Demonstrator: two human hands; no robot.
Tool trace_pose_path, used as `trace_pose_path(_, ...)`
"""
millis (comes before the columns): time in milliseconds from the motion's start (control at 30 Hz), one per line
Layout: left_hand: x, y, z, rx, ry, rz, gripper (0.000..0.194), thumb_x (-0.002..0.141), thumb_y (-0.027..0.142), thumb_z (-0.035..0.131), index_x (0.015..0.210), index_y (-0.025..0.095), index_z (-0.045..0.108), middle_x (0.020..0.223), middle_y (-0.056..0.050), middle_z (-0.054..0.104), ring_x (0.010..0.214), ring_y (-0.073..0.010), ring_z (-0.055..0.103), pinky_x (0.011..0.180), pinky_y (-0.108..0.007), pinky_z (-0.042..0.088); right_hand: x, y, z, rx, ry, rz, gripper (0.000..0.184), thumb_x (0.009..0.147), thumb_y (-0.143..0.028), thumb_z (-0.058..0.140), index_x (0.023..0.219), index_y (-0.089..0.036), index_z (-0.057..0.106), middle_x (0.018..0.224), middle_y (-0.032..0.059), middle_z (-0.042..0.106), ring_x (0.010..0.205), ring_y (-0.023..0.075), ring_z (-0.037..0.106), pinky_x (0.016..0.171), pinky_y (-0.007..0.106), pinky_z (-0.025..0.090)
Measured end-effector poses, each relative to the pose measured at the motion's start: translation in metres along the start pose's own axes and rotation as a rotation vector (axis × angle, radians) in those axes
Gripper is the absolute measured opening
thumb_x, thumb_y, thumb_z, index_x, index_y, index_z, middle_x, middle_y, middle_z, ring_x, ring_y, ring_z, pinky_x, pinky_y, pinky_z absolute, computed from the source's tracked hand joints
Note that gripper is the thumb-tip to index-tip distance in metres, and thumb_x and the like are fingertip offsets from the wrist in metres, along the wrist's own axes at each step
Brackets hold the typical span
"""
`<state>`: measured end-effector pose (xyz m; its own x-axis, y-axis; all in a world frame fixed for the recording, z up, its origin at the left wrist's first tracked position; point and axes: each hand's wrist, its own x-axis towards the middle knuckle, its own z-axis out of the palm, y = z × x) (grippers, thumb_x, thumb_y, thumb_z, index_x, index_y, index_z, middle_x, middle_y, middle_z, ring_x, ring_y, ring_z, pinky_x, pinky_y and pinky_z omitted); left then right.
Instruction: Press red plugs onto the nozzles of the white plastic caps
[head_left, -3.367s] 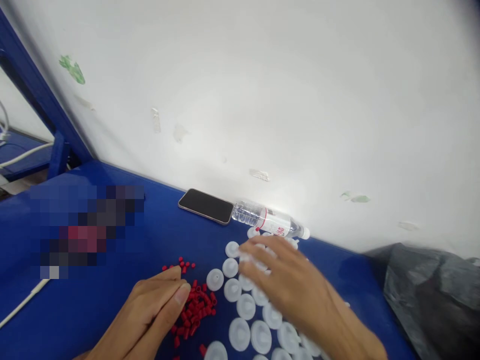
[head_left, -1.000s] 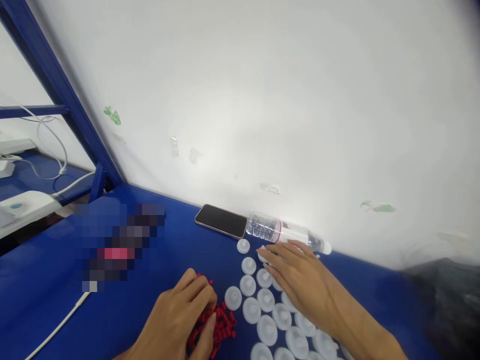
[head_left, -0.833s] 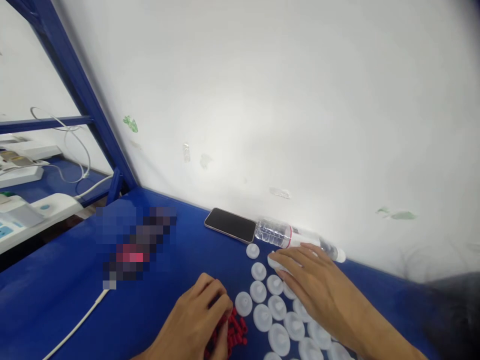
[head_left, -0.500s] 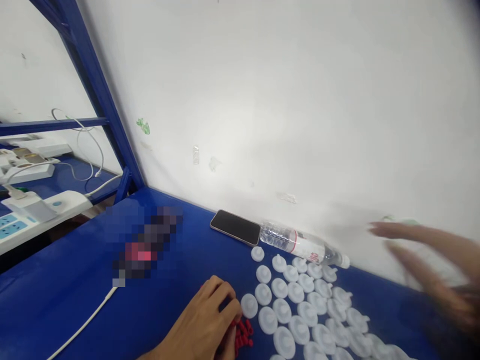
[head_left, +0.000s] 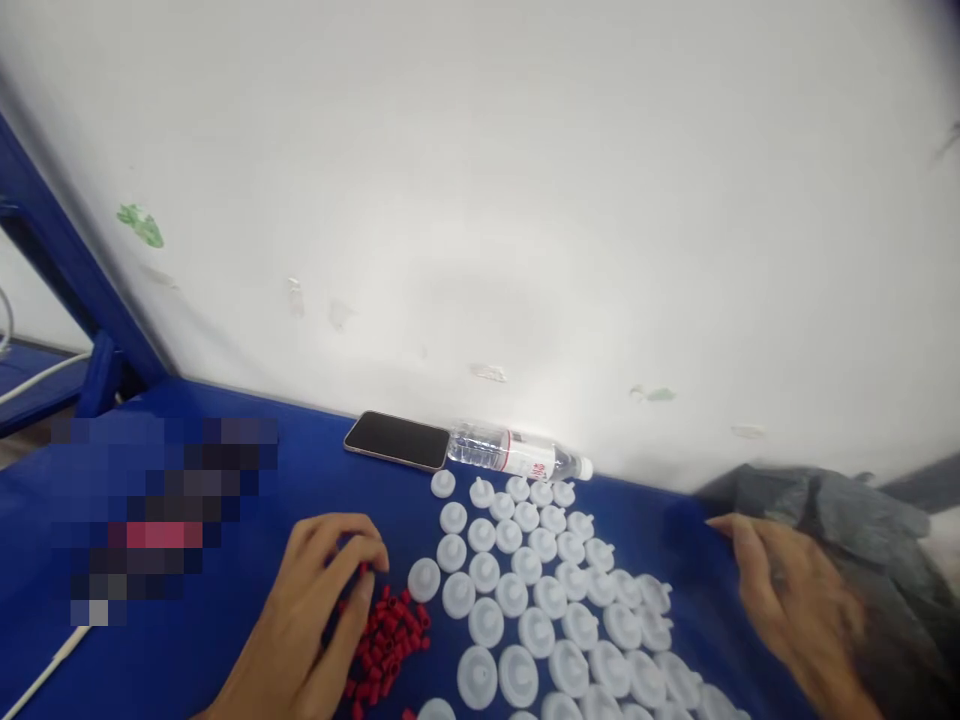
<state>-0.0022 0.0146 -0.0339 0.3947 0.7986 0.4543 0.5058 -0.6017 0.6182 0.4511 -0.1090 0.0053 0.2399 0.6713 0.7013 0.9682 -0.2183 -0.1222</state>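
Several white round caps [head_left: 536,590] lie in rows on the blue table [head_left: 247,610]. A heap of small red pieces [head_left: 386,640] sits to their left. My left hand [head_left: 315,610] rests on the table against the red heap, fingers curled with the tips among the pieces; what they pinch, if anything, is hidden. My right hand [head_left: 795,600] is off to the right of the caps, fingers stretched out flat, holding nothing, at the edge of a grey plastic bag [head_left: 862,540].
A dark phone [head_left: 397,440] and a lying clear water bottle [head_left: 517,455] rest along the white wall [head_left: 480,200]. A white cable [head_left: 45,670] runs at the lower left. A blue frame post [head_left: 67,270] stands at the left. A blurred patch covers part of the table.
My right hand has left the rows of caps and swung right to the grey bag. My left hand stays at the red pieces. The view has shifted.
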Motion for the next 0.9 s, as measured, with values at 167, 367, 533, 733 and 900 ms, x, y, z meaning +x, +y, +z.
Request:
trace_pose_path(167,0.015,0.001,-0.007,-0.126,0.037,-0.283,0.034,0.100,0.045,0.033,0.121,0.037,0.059,0.147,0.002,0.043,0.140,-0.0289,0.034,0.121,-0.057,0.020,-0.019,0.001,0.018,0.094,-0.076,0.063,0.036,0.096,-0.045,0.042,0.087,-0.025,0.070,0.083,0.0047,0.075,0.081,0.0270,0.070,0.081,0.041,0.051)
trace_pose_path(367,0.025,-0.014,-0.004,-0.325,0.013,-0.383,0.040,0.098,0.054,0.032,0.118,0.042,0.064,0.151,0.007,0.044,0.141,-0.0321,0.037,0.121,-0.060,0.023,-0.023,-0.021,0.030,0.118,-0.112,0.163,0.041,0.102,-0.039,0.030,0.089,-0.023,0.066,0.085,0.0040,0.072,0.082,0.0233,0.068,0.078,0.036,0.047)
trace_pose_path(533,0.026,-0.020,-0.002,-0.397,0.025,-0.380,0.045,0.095,0.059,0.035,0.118,0.036,0.066,0.148,0.001,0.048,0.140,-0.0326,0.040,0.123,-0.058,0.025,-0.022,-0.046,0.040,0.118,-0.135,0.136,0.044,0.103,-0.040,0.028,0.090,-0.021,0.065,0.085,0.0051,0.070,0.083,0.0242,0.063,0.080,0.038,0.041)
trace_pose_path(733,0.028,-0.029,-0.004,-0.418,0.069,-0.321,0.041,0.096,0.055,0.038,0.114,0.030,0.065,0.140,-0.003,0.053,0.135,-0.0304,0.044,0.118,-0.051,0.034,-0.023,-0.055,0.041,0.176,-0.143,0.157,0.038,0.105,-0.042,0.036,0.093,-0.019,0.064,0.085,0.0010,0.066,0.081,0.0179,0.062,0.082,0.038,0.047)
trace_pose_path(900,0.033,-0.034,-0.014,-0.300,0.081,-0.234,0.033,0.096,0.051,0.042,0.108,0.028,0.063,0.127,-0.002,0.056,0.127,-0.0273,0.048,0.111,-0.042,0.037,-0.025,-0.033,0.042,0.202,-0.084,0.241,0.031,0.099,-0.045,0.053,0.095,-0.017,0.065,0.090,0.0013,0.067,0.085,0.0174,0.065,0.084,0.039,0.053)
